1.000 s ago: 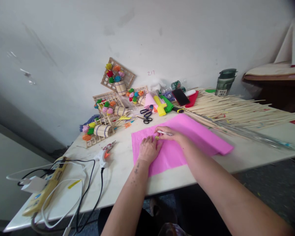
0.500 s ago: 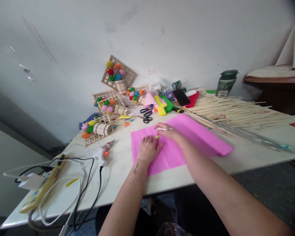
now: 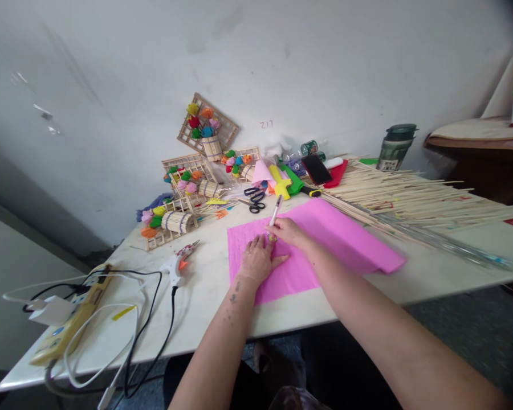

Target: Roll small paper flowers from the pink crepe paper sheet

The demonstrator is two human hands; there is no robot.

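Observation:
A sheet of pink crepe paper (image 3: 299,279) lies unrolled on the table, its right part still folded over. My left hand (image 3: 257,259) rests flat on it, fingers spread. At the left fingertips sits a small yellowish round piece (image 3: 272,238), partly covered by the fingers. My right hand (image 3: 287,230) pinches a white pen (image 3: 276,209), held fairly upright with its tip down beside that piece. Whether the tip touches the paper cannot be made out.
Scissors (image 3: 255,200) lie beyond the paper. To the left are a glue gun (image 3: 177,269) and a power strip (image 3: 74,324) with tangled cables. Bamboo sticks (image 3: 402,196) spread at the right, near a green-lidded cup (image 3: 396,147). Flower-decorated stick frames (image 3: 177,223) stand at back left.
The pen has swung from lying nearly level to pointing upright, as my right hand turned and came slightly lower. My left thumb has stretched a little to the right.

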